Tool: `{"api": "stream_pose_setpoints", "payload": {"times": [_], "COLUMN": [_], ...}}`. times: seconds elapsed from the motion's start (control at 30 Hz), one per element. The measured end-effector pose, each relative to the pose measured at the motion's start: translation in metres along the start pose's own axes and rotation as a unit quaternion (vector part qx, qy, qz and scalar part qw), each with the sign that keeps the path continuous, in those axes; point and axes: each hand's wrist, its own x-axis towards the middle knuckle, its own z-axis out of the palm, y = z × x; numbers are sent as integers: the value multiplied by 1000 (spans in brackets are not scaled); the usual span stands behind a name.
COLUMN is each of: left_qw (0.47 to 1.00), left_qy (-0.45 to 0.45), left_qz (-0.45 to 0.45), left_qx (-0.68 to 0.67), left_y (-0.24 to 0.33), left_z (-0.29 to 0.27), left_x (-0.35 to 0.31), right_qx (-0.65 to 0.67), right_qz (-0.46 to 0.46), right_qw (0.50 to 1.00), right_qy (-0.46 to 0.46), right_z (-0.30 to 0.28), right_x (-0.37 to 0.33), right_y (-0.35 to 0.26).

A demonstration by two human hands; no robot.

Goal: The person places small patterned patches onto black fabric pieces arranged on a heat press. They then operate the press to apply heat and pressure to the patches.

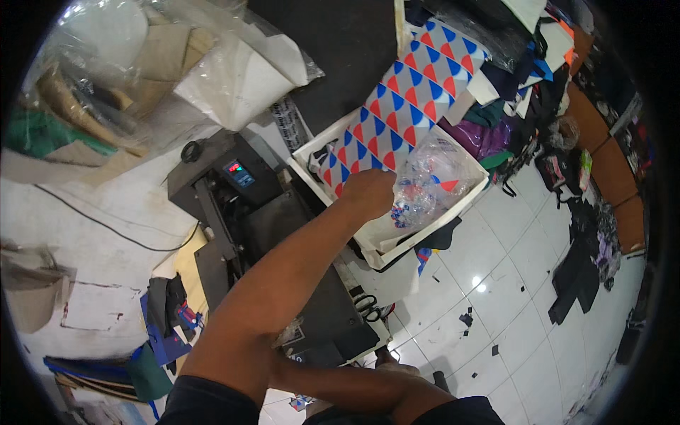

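My left hand (368, 195) reaches across to the white tray (418, 241), with its fingers curled downward and closed. It is at the left edge of a clear plastic bag (428, 184) that has small red and blue pieces in it. What the fingertips hold, if anything, is hidden. Beneath the hand, a grey sheet patterned with red and blue half-rounds (397, 106) lies across the tray and runs past its far side. My right forearm (347, 382) crosses leftward low in the view and passes behind my left arm, which hides my right hand.
A black heat press (241, 173) with a lit display stands left of the tray. Black-handled scissors (367, 306) lie by its near right edge. Plastic-wrapped materials (234, 78) fill the far left. Fabric scraps (489, 134) are heaped at right, above a tiled floor (496, 283) with dark offcuts.
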Motion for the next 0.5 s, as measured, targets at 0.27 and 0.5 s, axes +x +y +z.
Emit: {"api": "stream_pose_setpoints", "payload": {"times": [0.27,0.5], "left_qw": [994,929], "left_qy": [21,262], "left_qz": [62,-70], "left_qx": [-84,-252], "left_y": [1,-43], "left_z": [-125,-197], "left_x": [-134,-308], "right_qx": [-116,-169], "right_qz": [101,137], "right_qw": [970,947], "right_qy": [-187,-238], "right_z": [-20,-30], "right_x": [8,18], "right_y": [-16,-25]}}
